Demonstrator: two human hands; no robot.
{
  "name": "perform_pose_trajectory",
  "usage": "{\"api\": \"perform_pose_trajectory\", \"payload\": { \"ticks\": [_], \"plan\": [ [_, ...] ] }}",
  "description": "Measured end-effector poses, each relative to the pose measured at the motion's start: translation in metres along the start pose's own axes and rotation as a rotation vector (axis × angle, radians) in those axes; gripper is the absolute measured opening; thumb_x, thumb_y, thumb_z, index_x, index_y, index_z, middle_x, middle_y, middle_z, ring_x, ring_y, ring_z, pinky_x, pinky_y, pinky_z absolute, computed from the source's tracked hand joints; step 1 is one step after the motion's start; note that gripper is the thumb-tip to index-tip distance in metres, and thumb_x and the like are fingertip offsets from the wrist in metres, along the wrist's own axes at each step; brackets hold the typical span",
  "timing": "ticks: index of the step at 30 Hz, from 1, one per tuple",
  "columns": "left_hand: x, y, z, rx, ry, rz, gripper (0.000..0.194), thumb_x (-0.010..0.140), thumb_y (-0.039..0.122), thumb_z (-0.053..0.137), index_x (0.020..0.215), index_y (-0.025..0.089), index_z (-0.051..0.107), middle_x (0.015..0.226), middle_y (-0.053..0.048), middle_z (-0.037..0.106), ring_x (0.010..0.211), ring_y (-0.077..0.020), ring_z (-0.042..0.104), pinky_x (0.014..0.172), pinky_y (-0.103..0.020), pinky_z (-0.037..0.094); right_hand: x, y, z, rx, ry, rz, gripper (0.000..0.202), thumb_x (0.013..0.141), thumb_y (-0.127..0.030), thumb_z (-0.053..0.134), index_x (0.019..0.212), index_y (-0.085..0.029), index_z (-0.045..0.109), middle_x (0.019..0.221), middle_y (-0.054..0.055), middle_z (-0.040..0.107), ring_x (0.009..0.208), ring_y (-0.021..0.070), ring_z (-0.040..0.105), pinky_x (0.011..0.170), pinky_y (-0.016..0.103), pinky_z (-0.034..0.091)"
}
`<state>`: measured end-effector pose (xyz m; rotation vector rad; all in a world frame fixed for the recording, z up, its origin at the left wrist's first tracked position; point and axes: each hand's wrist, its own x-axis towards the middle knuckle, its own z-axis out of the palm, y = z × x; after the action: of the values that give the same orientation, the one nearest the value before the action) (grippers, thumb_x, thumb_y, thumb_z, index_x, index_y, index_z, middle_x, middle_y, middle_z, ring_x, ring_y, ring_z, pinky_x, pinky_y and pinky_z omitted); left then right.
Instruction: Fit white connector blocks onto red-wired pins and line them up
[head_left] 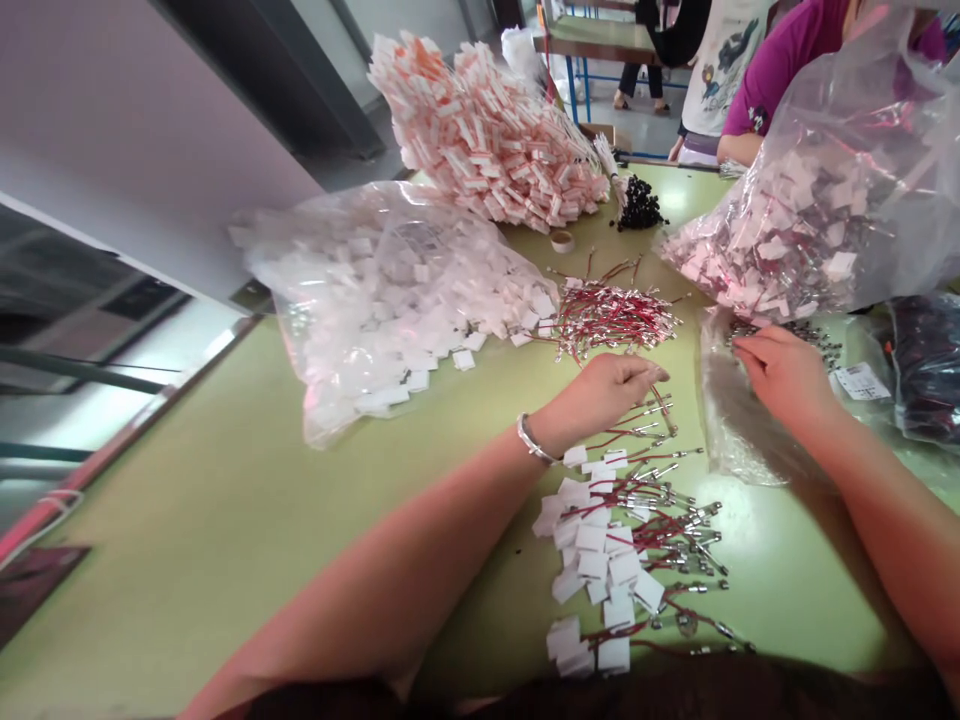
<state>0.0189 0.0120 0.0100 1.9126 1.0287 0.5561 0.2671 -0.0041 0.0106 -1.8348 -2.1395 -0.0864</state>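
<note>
Head view: closest to the body, a loose column of red leads with white housings (592,538) lies on the green table (225,520), housings to the left and metal ends to the right. Just beyond it is the left hand (611,392), thumb and fingertips pressed together, seemingly pinching a red lead (666,408) at its tip. The right hand (787,370) has its fingertips drawn together over a flat clear bag (739,430), beside small dark parts (823,342); whether it holds one, I cannot tell. For clean handling, I would grip each lead close to its metal end, so that it does not swing or twist, and take one small part at a time. Laying leads all facing one way should limit snagging, since the metal ends look likely to catch.

Farther off, a heap of red leads (615,318) sits between a bag of white pieces (405,280) on the left and a second, upright clear bag (802,220) on the right. Beyond are a tape roll (562,241), a pile of white-and-orange pieces (495,140) and a co-worker's purple sleeve (787,60).
</note>
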Motion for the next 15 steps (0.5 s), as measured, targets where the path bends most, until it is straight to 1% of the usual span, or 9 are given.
{"api": "perform_pose_trajectory", "payload": {
  "ticks": [3, 5, 7, 11, 15],
  "plan": [
    [-0.001, 0.004, 0.007, -0.039, -0.001, 0.010, 0.029, 0.088, 0.033, 0.047, 0.071, 0.016, 0.063, 0.062, 0.002, 0.056, 0.059, -0.0099, 0.048, 0.059, -0.023, 0.039, -0.010, -0.026, 0.000, 0.265, 0.007, -0.092, 0.024, 0.086, -0.026, 0.049, 0.090, -0.021, 0.072, 0.087, 0.006, 0.069, 0.078, 0.0188, 0.062, 0.070, 0.031, 0.046],
    [-0.001, 0.006, 0.011, -0.035, 0.003, 0.034, 0.028, 0.087, 0.031, 0.048, 0.067, 0.016, 0.061, 0.061, 0.002, 0.054, 0.060, -0.0095, 0.048, 0.059, -0.023, 0.039, -0.017, -0.042, 0.003, 0.326, -0.001, -0.128, 0.022, 0.084, -0.024, 0.050, 0.087, -0.021, 0.071, 0.081, 0.005, 0.069, 0.073, 0.0174, 0.061, 0.068, 0.030, 0.046],
    [-0.002, 0.007, 0.012, -0.017, -0.010, 0.058, 0.029, 0.087, 0.030, 0.047, 0.064, 0.016, 0.059, 0.060, 0.002, 0.053, 0.060, -0.0093, 0.047, 0.060, -0.023, 0.039, -0.023, -0.053, 0.006, 0.315, -0.013, -0.150, 0.023, 0.085, -0.023, 0.048, 0.087, -0.020, 0.070, 0.077, 0.005, 0.068, 0.069, 0.0167, 0.060, 0.066, 0.029, 0.045],
    [-0.004, 0.009, 0.012, -0.004, -0.015, 0.040, 0.029, 0.087, 0.028, 0.046, 0.064, 0.016, 0.058, 0.060, 0.003, 0.052, 0.058, -0.0089, 0.045, 0.058, -0.022, 0.039, -0.029, -0.058, 0.010, 0.289, -0.052, -0.183, 0.027, 0.087, -0.022, 0.043, 0.092, -0.021, 0.070, 0.075, 0.005, 0.067, 0.067, 0.0159, 0.059, 0.064, 0.028, 0.045],
    [-0.004, 0.008, 0.011, 0.008, -0.024, 0.027, 0.029, 0.088, 0.025, 0.046, 0.062, 0.016, 0.057, 0.058, 0.003, 0.051, 0.057, -0.0088, 0.045, 0.058, -0.023, 0.039, -0.030, -0.056, 0.012, 0.276, -0.003, -0.184, 0.030, 0.089, -0.024, 0.041, 0.096, -0.020, 0.069, 0.077, 0.005, 0.068, 0.068, 0.0159, 0.059, 0.065, 0.029, 0.045]
  ]
}}
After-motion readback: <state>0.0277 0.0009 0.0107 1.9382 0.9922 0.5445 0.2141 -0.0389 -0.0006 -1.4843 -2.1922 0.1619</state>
